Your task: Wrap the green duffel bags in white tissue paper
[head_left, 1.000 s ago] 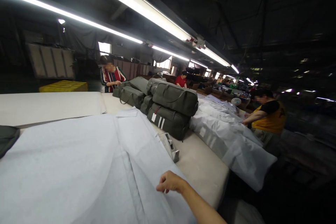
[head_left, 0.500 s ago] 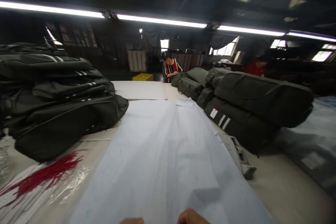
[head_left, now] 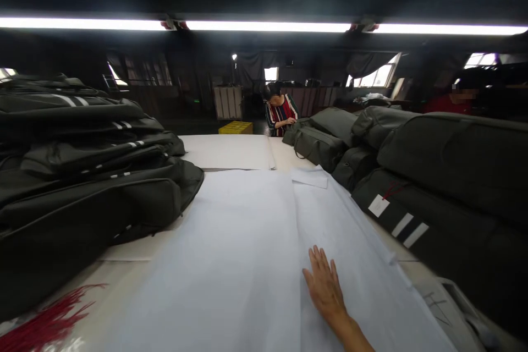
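Note:
A long white sheet [head_left: 247, 242], thin and with a lengthwise fold or overlap right of its middle, stretches away from me over the table. Flat on its right part lies my right hand [head_left: 325, 289], palm down, fingers extended and slightly apart, holding nothing. A small white strip [head_left: 309, 177] rests near the sheet's far end. My left hand is out of the picture. Whether the sheet is paper, plastic or cloth I cannot tell.
Dark green bags [head_left: 94, 192] are piled at the left, more bags [head_left: 445, 220] at the right, one with a white tag [head_left: 378, 205]. Red strings [head_left: 53, 319] lie front left. A grey tape dispenser-like object [head_left: 457, 308] sits right. A person [head_left: 282, 110] stands beyond.
Both hands were at the sheet's near edge, low in the picture. The right hand has moved forward and flattened onto the sheet; the left has left view. The camera has moved closer.

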`<state>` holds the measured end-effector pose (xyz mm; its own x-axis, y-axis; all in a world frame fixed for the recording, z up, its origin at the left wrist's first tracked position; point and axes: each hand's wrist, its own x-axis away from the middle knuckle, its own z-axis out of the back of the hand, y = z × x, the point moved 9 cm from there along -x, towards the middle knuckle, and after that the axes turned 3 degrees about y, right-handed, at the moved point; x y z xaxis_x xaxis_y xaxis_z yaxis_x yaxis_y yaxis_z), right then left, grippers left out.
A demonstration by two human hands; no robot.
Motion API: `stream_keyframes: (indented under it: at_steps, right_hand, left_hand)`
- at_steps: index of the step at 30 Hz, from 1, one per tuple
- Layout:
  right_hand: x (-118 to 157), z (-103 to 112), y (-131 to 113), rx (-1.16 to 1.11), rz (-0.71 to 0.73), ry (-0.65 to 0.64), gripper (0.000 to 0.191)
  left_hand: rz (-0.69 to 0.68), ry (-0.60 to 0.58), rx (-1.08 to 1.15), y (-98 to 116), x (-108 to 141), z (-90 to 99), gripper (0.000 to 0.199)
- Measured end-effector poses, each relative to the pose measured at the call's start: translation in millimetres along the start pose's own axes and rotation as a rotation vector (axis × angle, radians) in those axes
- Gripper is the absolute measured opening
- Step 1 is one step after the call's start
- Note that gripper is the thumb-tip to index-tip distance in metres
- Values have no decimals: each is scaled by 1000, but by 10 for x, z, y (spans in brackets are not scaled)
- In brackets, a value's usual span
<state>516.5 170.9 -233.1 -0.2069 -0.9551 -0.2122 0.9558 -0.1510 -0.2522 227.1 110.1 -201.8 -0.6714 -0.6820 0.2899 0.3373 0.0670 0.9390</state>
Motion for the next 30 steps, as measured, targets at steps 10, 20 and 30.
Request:
stream_keyframes:
  at_steps: [10, 20, 30]
  right_hand:
    - [-667, -574, 322, 172, -92, 79, 64]
    - [-609, -301, 365, -54, -73, 324, 64]
    - [-1092, -245, -315, -471, -148, 346, 68]
  left_hand:
    - [-172, 520, -1101, 90, -2044, 685, 72]
    - [-169, 545, -1093, -167, -1935, 842, 45]
    - [-38, 832, 88, -405, -1012, 1694, 62]
